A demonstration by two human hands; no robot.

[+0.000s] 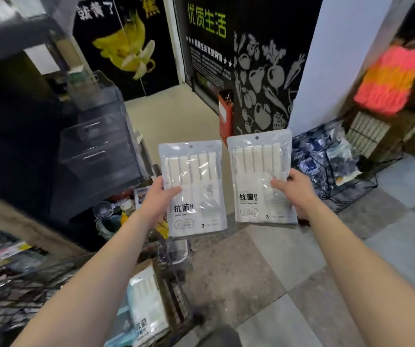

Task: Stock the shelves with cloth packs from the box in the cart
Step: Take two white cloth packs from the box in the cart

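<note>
- The left hand (160, 199) grips a clear plastic pack of white folded cloths (196, 186) by its left edge. The thumb lies across the front and the pack is held upright in the air.
- The right hand (295, 189) grips a second matching cloth pack (259, 176) by its right edge, thumb on the front.
- The two packs hang side by side, just apart, the right one a little higher. Both face the camera, hang-hole on top and black printed characters on the lower half.
- Below the left forearm, more white cloth packs (146, 304) stand upright in the black wire cart (176, 296).
- Dark shelving with clear plastic drawer units (96, 146) stands on the left.
- A black wire basket of packaged goods (326, 166) sits on the grey tiled floor (264, 259) on the right.
- A black wall poster with yellow bananas (126, 51) hangs behind.
</note>
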